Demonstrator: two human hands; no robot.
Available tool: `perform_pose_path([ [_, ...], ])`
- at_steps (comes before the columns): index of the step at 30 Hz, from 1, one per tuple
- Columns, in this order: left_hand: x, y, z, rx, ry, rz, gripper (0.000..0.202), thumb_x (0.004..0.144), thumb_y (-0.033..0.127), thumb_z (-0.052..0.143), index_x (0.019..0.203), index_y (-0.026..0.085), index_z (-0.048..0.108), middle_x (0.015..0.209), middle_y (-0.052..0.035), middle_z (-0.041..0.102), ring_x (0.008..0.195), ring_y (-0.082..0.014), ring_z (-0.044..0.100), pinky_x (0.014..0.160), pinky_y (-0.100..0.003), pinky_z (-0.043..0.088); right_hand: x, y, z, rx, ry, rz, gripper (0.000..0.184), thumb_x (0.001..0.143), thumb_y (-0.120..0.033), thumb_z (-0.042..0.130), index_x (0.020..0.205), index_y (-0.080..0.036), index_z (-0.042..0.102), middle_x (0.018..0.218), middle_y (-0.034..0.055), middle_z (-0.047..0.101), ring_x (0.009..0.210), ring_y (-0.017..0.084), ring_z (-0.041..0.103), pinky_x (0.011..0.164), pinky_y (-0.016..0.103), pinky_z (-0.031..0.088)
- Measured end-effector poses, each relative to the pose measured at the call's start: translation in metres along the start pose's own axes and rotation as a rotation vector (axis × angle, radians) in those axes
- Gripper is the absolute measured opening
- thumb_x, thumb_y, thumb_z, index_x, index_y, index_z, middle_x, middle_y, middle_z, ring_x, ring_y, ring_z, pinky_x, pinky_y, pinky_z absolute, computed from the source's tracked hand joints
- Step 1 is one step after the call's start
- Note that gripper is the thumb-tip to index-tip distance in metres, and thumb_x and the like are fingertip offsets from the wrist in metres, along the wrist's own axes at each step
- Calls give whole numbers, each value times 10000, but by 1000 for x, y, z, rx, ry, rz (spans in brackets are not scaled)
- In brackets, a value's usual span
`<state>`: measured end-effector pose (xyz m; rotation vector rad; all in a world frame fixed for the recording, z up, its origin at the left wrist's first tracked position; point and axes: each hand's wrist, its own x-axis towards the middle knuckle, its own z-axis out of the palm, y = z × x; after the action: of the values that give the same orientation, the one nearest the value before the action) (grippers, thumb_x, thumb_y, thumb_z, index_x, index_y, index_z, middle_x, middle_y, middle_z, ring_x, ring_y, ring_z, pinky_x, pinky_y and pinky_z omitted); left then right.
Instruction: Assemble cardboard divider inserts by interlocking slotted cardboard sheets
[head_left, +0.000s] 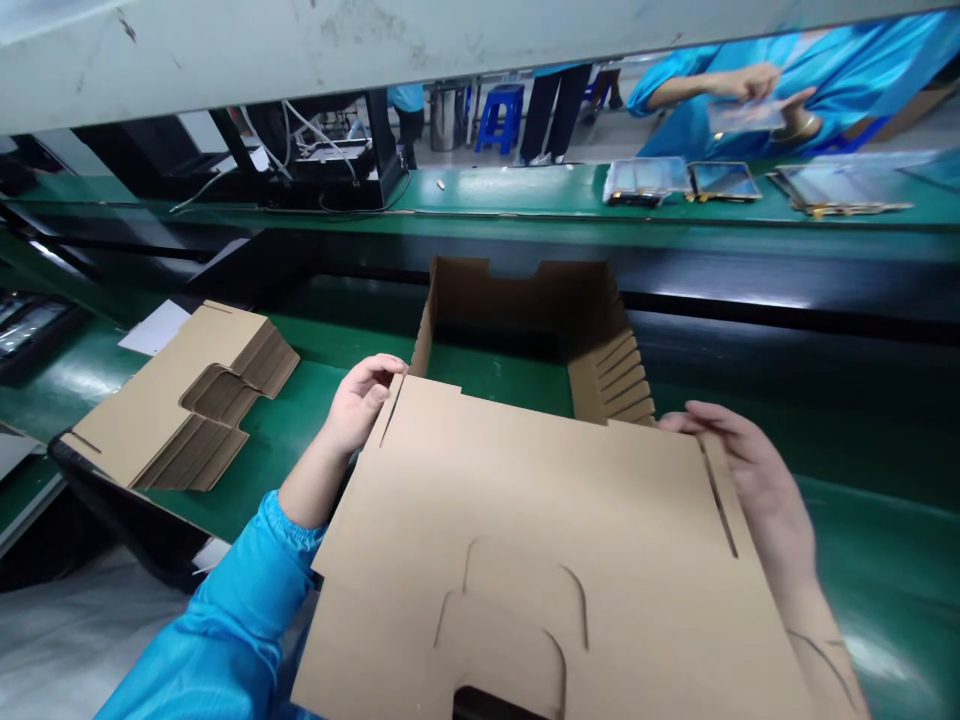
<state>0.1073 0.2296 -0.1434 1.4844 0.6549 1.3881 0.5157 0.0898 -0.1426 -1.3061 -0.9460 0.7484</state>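
Note:
A wide brown cardboard sheet (525, 490) with slots near its side edges, curved cuts and a dark cutout fills the lower middle. My left hand (364, 405) grips its upper left corner, the thumb toward the slot. At the upper right corner my right hand (750, 460) holds the sheet's edge, its fingers partly hidden behind the cardboard. Just beyond stands a cardboard frame (517, 290) with upright walls, its right side showing a row of slotted pieces. The sheet covers the near side of this frame, so whether they touch there I cannot tell.
A stack of cut cardboard sheets (180, 380) lies on the green bench (307, 390) at left, beside white paper (154, 328). Glassy panels (649, 182) sit on the far green shelf. Across it, a co-worker's hands (750, 85) hold a clear piece. A grey beam (360, 50) crosses overhead.

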Motion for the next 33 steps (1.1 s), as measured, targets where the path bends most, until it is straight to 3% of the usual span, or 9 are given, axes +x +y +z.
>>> perform_pose_path([
  [5, -1, 7, 3, 121, 102, 6, 409, 936, 632, 893, 908, 228, 840, 971, -86, 789, 963, -238, 744, 928, -386, 604, 0, 1, 4, -120, 231, -218, 464, 742, -644, 999, 891, -248, 808, 973, 98, 775, 898, 255, 731, 831, 389, 600],
  [7, 1, 9, 1, 152, 71, -15, 387, 967, 608, 867, 897, 228, 862, 987, -98, 797, 988, -251, 748, 958, -405, 605, 0, -1, 4, -178, 207, -281, 332, 816, -553, 948, 809, -256, 800, 960, 87, 766, 921, 256, 727, 855, 414, 590],
  [12, 5, 7, -8, 139, -14, -11, 302, 931, 537, 919, 945, 236, 900, 1026, -103, 749, 998, -239, 725, 960, -397, 609, 1, -3, 0, -246, 56, -341, 99, 889, -411, 871, 898, -313, 869, 1112, 61, 775, 1061, 241, 735, 864, 397, 567],
  [16, 6, 2, -10, 101, -45, 9, 256, 911, 486, 947, 978, 242, 909, 1102, -118, 737, 1059, -238, 725, 1004, -406, 611, 3, 2, -2, -246, 35, -340, 101, 899, -400, 867, 929, -304, 874, 1142, 73, 795, 1083, 264, 752, 894, 430, 580],
  [22, 5, 4, -6, 125, 35, 10, 246, 852, 456, 1006, 875, 243, 885, 1065, -111, 771, 1006, -239, 744, 964, -418, 627, 3, -1, 0, -231, 88, -292, 236, 845, -501, 873, 853, -268, 834, 1035, 96, 787, 983, 302, 752, 837, 445, 615],
  [26, 6, 8, -3, 151, 70, 31, 262, 841, 466, 1016, 848, 243, 878, 947, -87, 787, 900, -226, 747, 860, -381, 618, 2, -2, 0, -247, 112, -247, 338, 873, -586, 744, 854, -264, 842, 1067, 114, 802, 1036, 339, 750, 985, 521, 602],
  [29, 6, 8, 1, 154, 136, -16, 353, 820, 543, 1013, 857, 227, 862, 916, -76, 793, 867, -223, 744, 806, -351, 617, 1, 4, 5, -281, 237, -151, 340, 787, -574, 820, 859, -242, 838, 1040, 113, 808, 986, 329, 755, 962, 502, 613],
  [33, 3, 7, 7, 163, 195, -122, 413, 841, 594, 977, 875, 212, 824, 896, -53, 782, 820, -197, 720, 766, -317, 612, 1, 15, 14, -176, 340, 42, 476, 742, -602, 914, 1008, -213, 848, 1018, 102, 818, 892, 268, 773, 888, 422, 630],
])
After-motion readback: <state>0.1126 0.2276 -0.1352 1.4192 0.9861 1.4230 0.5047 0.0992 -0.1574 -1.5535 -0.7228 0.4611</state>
